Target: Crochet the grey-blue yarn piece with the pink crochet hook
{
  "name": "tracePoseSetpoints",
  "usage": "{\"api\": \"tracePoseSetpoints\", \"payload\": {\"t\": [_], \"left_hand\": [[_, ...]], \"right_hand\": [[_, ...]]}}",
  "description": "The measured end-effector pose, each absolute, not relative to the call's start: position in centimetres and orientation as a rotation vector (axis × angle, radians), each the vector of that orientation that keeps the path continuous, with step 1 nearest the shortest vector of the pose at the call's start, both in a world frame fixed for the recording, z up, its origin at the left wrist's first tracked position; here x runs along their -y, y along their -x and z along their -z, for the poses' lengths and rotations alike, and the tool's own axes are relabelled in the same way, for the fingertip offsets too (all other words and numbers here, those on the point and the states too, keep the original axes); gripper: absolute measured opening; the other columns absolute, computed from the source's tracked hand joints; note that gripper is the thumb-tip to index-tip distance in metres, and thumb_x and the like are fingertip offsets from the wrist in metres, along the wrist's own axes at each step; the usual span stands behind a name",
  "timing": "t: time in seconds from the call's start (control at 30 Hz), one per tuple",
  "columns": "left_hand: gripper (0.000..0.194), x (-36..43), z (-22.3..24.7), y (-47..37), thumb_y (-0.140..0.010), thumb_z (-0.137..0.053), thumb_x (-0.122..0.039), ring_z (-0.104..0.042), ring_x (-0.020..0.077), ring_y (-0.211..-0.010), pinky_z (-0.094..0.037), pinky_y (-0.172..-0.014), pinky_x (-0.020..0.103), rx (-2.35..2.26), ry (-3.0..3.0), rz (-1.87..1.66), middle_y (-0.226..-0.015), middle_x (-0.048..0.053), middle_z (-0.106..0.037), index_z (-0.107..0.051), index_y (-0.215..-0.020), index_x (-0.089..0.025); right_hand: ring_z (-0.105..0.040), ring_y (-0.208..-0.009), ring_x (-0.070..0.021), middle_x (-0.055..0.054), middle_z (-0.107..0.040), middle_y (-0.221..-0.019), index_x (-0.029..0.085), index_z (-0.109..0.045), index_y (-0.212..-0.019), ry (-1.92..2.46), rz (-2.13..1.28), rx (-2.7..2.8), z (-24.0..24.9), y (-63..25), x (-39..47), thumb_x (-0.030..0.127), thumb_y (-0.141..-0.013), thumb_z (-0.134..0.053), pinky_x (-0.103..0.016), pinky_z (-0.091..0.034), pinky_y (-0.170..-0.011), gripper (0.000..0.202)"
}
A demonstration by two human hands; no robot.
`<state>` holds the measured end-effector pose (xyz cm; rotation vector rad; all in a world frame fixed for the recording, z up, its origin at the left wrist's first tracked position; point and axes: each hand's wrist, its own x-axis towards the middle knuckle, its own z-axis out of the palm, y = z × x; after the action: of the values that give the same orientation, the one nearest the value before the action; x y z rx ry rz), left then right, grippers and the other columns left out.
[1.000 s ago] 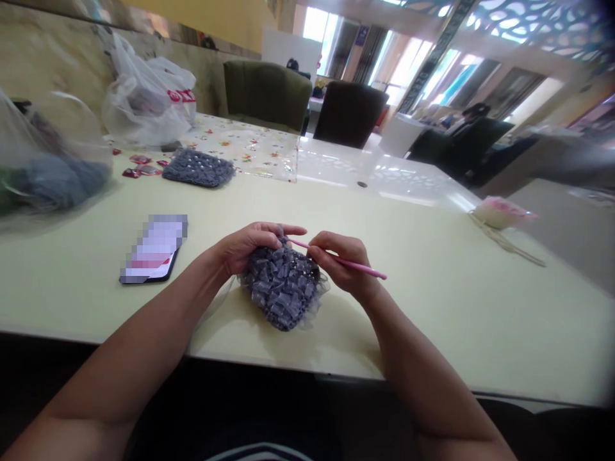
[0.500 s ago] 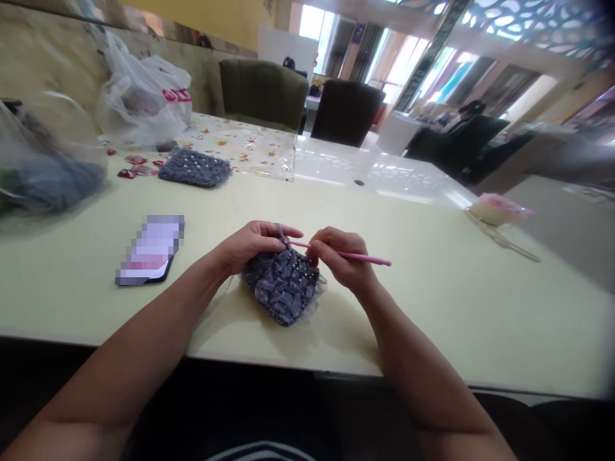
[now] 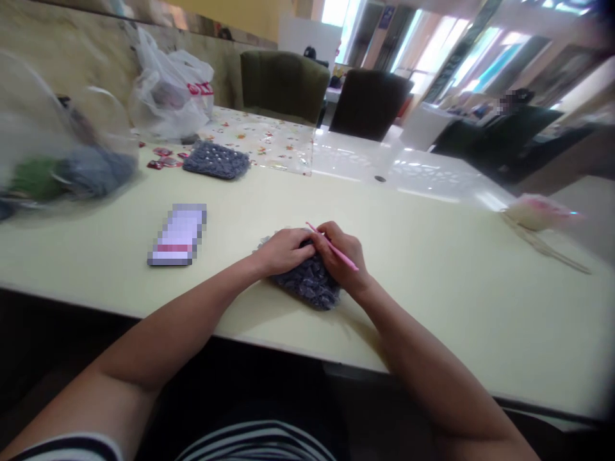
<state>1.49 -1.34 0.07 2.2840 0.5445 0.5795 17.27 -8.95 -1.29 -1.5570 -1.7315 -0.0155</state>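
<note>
A dark grey-blue crocheted piece [image 3: 307, 283] with a ruffled surface rests low over the table in front of me. My left hand [image 3: 287, 250] is closed on its upper edge, fingers partly hidden. At the piece's upper right, my right hand [image 3: 344, 251] grips both the edge and a pink crochet hook [image 3: 340, 252]. The hook slants across that hand, its tip pointing up and left, apart from the stitches. Both hands meet at the top of the piece. Any working yarn there is hidden by the fingers.
A phone [image 3: 179, 235] lies to the left. Behind it are another grey crocheted piece [image 3: 216, 160], small red packets [image 3: 166, 157], a clear bag with yarn [image 3: 96, 169] and a white plastic bag [image 3: 173, 89]. A pinkish bundle with cord [image 3: 538, 212] sits far right. Someone sits in the background.
The hook has come out of the stitches and now slants up-left in my right hand. Both hands have drawn together over the piece, which has turned. The view has shifted left.
</note>
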Motion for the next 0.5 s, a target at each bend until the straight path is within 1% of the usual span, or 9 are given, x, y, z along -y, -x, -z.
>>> {"api": "tracePoseSetpoints", "payload": {"t": [0.07, 0.17, 0.23, 0.3, 0.37, 0.5], "left_hand": [[0.024, 1.0, 0.1, -1.5, -0.090, -0.049, -0.021, -0.066, 0.0222, -0.099, -0.048, -0.093, 0.038, -0.544, -2.327, -0.594, -0.106, 0.009, -0.073, -0.069, -0.103, -0.016], [0.025, 0.5, -0.3, -1.2, -0.090, -0.052, -0.024, -0.065, 0.0207, -0.102, -0.048, -0.095, 0.036, -0.510, -2.308, -0.592, -0.107, 0.007, -0.072, -0.070, -0.104, -0.016], [0.026, 0.3, -1.2, -0.8, -0.091, -0.053, -0.030, -0.065, 0.0205, -0.100, -0.047, -0.096, 0.037, -0.486, -2.255, -0.567, -0.104, 0.008, -0.073, -0.072, -0.101, -0.015], [0.027, 0.3, -2.3, -0.3, -0.090, -0.057, -0.033, -0.065, 0.0198, -0.099, -0.047, -0.097, 0.038, -0.493, -2.146, -0.543, -0.102, 0.008, -0.073, -0.074, -0.100, -0.014], [0.025, 0.5, -3.5, 0.5, -0.087, -0.061, -0.031, -0.065, 0.0187, -0.099, -0.048, -0.097, 0.037, -0.542, -1.924, -0.562, -0.104, 0.008, -0.073, -0.073, -0.101, -0.013], [0.027, 1.0, -5.5, 2.8, -0.087, -0.062, -0.030, -0.066, 0.0167, -0.095, -0.053, -0.090, 0.036, -0.592, -1.362, -0.580, -0.107, 0.009, -0.072, -0.069, -0.107, -0.014]], "right_hand": [[-0.055, -0.055, -0.0127, -0.001, -0.063, -0.068, 0.020, -0.061, -0.098, 1.526, -0.011, 1.713, 1.3, -17.4, 8.9, 0.046, -0.098, -0.049, -0.024, -0.040, -0.056, 0.028], [-0.063, -0.063, -0.0139, -0.002, -0.071, -0.079, 0.022, -0.063, -0.108, 1.396, -0.086, 1.734, 1.0, -17.6, 8.8, 0.037, -0.097, -0.051, -0.025, -0.046, -0.062, 0.022], [-0.066, -0.070, -0.0152, -0.003, -0.073, -0.085, 0.022, -0.066, -0.102, 1.333, -0.106, 1.748, 0.7, -17.7, 8.8, 0.035, -0.096, -0.053, -0.026, -0.049, -0.065, 0.019], [-0.066, -0.070, -0.0156, -0.003, -0.073, -0.083, 0.022, -0.068, -0.092, 1.318, -0.095, 1.729, 0.3, -18.1, 8.8, 0.035, -0.095, -0.055, -0.026, -0.049, -0.064, 0.018], [-0.063, -0.064, -0.0149, -0.002, -0.070, -0.075, 0.022, -0.068, -0.086, 1.332, -0.069, 1.687, -0.1, -18.7, 8.8, 0.036, -0.093, -0.058, -0.027, -0.047, -0.060, 0.018], [-0.057, -0.060, -0.0142, -0.001, -0.065, -0.068, 0.022, -0.067, -0.083, 1.393, 0.023, 1.605, -0.8, -20.2, 8.6, 0.035, -0.091, -0.059, -0.028, -0.044, -0.059, 0.017]]}}
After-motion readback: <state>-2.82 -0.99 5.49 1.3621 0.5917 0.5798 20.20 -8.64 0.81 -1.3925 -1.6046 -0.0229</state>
